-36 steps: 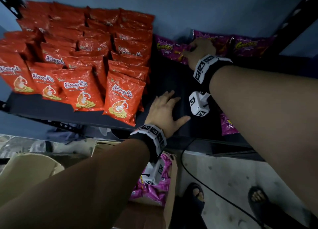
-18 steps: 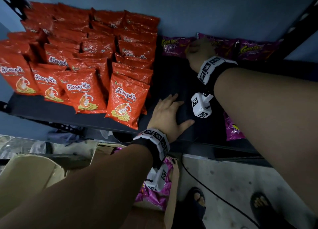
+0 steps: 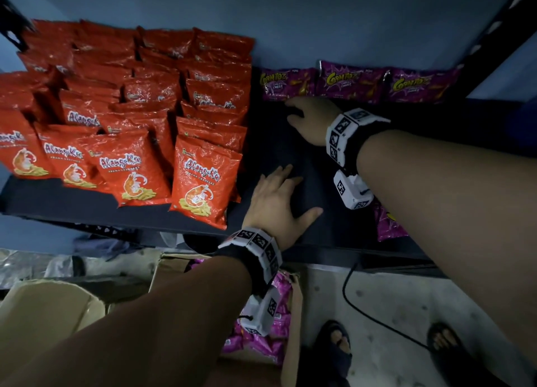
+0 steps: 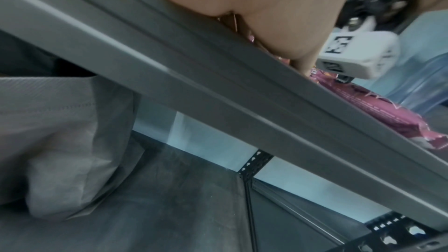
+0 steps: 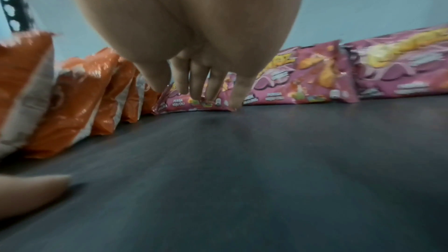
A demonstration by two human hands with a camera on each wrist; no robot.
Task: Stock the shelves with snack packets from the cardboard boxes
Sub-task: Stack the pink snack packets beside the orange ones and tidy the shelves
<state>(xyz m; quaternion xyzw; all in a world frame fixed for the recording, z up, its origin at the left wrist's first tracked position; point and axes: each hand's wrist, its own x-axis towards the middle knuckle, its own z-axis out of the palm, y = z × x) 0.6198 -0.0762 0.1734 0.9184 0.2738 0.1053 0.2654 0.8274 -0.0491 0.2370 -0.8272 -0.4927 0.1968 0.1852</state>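
Observation:
Three purple snack packets stand in a row against the wall at the back of the dark shelf point(image 3: 270, 142): left point(image 3: 286, 81), middle point(image 3: 348, 81), right point(image 3: 421, 86). My right hand point(image 3: 302, 113) hovers just in front of the left one, fingers point(image 5: 201, 87) relaxed and holding nothing. My left hand point(image 3: 279, 200) lies flat on the shelf near its front edge, fingers spread. Another purple packet point(image 3: 388, 224) lies on the shelf under my right forearm, also visible in the left wrist view point(image 4: 400, 114). A cardboard box point(image 3: 293, 314) below the shelf holds more purple packets point(image 3: 270, 337).
Several red prawn-cracker packets point(image 3: 200, 183) fill the shelf's left half in rows. An open cardboard box point(image 3: 49, 308) sits on the floor at the lower left. A black cable point(image 3: 363, 308) runs across the floor beside my sandalled feet point(image 3: 334, 346). A black shelf upright point(image 3: 488, 38) rises at the right.
My right hand has let go of the purple packets at the back and drawn slightly toward me. The left hand stays flat on the shelf.

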